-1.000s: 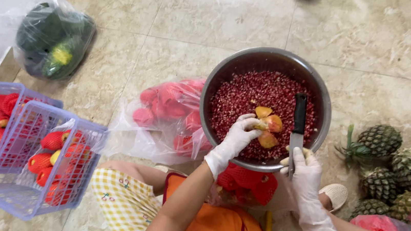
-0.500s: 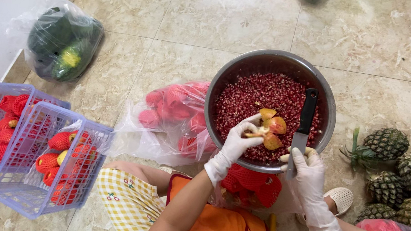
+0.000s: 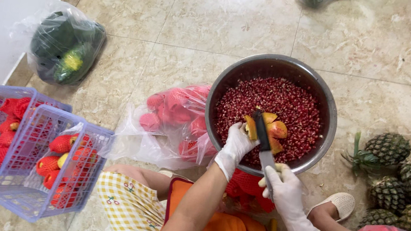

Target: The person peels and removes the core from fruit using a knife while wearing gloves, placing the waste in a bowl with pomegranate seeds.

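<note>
A round steel bowl with a shiny rim sits on the beige marble-patterned floor, filled with a bed of small dark red pomegranate seeds. To its left lies a clear plastic bag of red foam-netted fruit, and further left 2 lilac plastic baskets with lattice walls hold more fruit in red net sleeves. Another clear bag near the white wall holds dark green produce. The left hand, in a thin white glove, has its fingers curled around a broken pomegranate with yellow-orange rind, held over the near side of the bowl above the seeds. The right hand, also gloved, is closed around the blade end of a knife, whose black handle rests against the fruit. At right, 4 or 5 rough, scaly pineapples lie clustered on the floor.
</note>
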